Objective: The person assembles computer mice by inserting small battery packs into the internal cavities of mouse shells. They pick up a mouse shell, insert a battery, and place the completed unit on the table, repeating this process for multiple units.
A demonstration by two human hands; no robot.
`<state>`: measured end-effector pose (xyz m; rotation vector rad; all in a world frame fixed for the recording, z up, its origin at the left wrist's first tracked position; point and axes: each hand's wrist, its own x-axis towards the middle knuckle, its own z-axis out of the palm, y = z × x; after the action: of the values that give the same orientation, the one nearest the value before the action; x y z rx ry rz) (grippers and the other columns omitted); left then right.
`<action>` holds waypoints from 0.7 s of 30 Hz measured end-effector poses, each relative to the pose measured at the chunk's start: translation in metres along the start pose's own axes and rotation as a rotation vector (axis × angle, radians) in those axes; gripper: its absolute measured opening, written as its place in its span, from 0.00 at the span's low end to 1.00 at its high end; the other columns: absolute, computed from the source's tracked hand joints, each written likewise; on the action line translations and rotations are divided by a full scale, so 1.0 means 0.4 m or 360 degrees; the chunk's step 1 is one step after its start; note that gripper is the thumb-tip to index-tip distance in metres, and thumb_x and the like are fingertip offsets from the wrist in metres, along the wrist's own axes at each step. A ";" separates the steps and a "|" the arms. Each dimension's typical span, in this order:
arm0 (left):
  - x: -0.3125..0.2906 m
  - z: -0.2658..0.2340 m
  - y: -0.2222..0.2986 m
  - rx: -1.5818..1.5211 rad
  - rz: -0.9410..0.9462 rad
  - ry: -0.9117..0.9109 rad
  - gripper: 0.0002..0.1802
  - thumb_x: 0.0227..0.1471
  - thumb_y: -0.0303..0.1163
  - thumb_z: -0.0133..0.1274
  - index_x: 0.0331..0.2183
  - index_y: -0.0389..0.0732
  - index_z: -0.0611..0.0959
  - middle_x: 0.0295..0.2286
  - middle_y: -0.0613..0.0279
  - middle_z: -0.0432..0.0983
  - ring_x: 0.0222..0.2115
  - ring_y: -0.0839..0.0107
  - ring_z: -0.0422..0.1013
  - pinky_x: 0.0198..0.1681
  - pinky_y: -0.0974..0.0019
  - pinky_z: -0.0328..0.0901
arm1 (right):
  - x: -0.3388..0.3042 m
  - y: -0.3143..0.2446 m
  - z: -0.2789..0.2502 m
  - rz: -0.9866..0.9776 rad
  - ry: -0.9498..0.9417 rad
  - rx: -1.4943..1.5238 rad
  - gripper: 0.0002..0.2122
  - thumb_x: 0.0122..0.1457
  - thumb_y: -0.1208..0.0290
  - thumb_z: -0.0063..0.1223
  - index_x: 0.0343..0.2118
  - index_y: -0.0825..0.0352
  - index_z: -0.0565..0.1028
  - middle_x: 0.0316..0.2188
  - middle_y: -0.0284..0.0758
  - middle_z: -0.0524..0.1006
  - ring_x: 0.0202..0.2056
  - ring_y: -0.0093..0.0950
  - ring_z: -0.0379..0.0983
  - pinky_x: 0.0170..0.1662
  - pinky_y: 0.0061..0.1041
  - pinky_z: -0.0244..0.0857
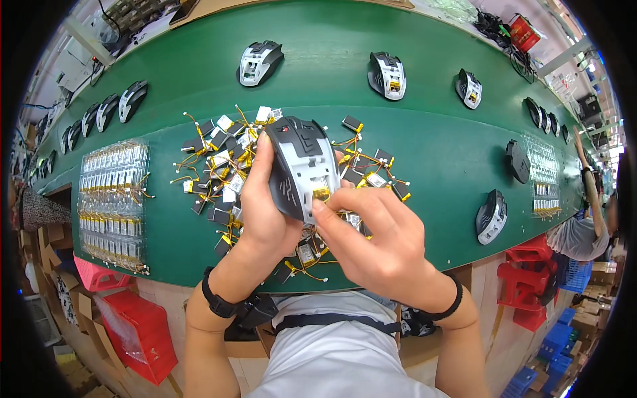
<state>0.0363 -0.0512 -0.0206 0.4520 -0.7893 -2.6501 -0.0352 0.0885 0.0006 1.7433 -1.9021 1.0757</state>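
A black-and-white computer mouse (312, 170) with an uncovered bay is held tilted above the bench by my left hand (263, 199), fingers wrapped round its side. In the bay sits a small battery (321, 192) with yellow tape at its end. My right hand (378, 232) has thumb and index finger pinched at that taped end; any wire or plug between the fingertips is hidden. Beneath the mouse and both hands lies a loose heap of flat batteries (229, 166) with thin coloured wires and white plugs.
Clear trays of batteries (113, 205) lie at the left, and another tray (545, 172) at the right. More mice (260, 63) stand along the far side of the green bench (318, 40). Red stools (527, 278) are below the right edge; a person (584, 232) is at far right.
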 end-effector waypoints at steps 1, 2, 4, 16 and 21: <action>0.000 -0.002 0.001 -0.0027 -0.0012 -0.0015 0.34 0.65 0.54 0.24 0.48 0.36 0.73 0.40 0.47 0.77 0.33 0.54 0.77 0.38 0.55 0.74 | -0.007 -0.011 -0.003 0.0021 -0.0048 -0.0083 0.15 0.39 0.79 0.58 0.35 0.71 0.79 0.35 0.38 0.74 0.31 0.33 0.73 0.29 0.28 0.67; -0.001 0.003 -0.001 0.0007 -0.0016 0.0114 0.34 0.65 0.54 0.24 0.49 0.37 0.73 0.40 0.46 0.77 0.31 0.52 0.77 0.35 0.54 0.74 | -0.010 -0.025 -0.007 0.0033 -0.0091 -0.0172 0.16 0.40 0.79 0.58 0.36 0.71 0.79 0.36 0.38 0.74 0.31 0.33 0.73 0.29 0.28 0.67; 0.002 0.006 0.004 0.0012 0.0014 0.0125 0.34 0.64 0.54 0.24 0.50 0.37 0.73 0.40 0.46 0.77 0.31 0.52 0.77 0.36 0.54 0.74 | -0.009 -0.036 -0.012 0.0075 -0.0168 -0.0249 0.18 0.39 0.80 0.58 0.38 0.72 0.78 0.38 0.37 0.74 0.32 0.33 0.72 0.31 0.27 0.67; -0.002 0.008 0.009 0.0044 -0.0077 -0.0020 0.31 0.65 0.53 0.27 0.49 0.39 0.73 0.40 0.46 0.77 0.39 0.58 0.77 0.44 0.56 0.72 | -0.013 0.013 -0.027 0.0531 -0.0105 0.0683 0.14 0.42 0.84 0.59 0.36 0.67 0.80 0.32 0.35 0.72 0.28 0.27 0.73 0.29 0.25 0.69; 0.005 -0.014 -0.002 -0.0044 -0.0163 -0.0214 0.32 0.65 0.53 0.26 0.50 0.37 0.73 0.40 0.43 0.77 0.39 0.55 0.77 0.44 0.54 0.72 | -0.030 0.017 -0.014 -0.0135 0.0045 0.0020 0.12 0.44 0.78 0.59 0.34 0.70 0.79 0.33 0.35 0.73 0.29 0.30 0.73 0.27 0.24 0.67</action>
<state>0.0367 -0.0540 -0.0259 0.3175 -0.7874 -2.8067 -0.0408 0.1004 -0.0060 1.7893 -1.7910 1.0780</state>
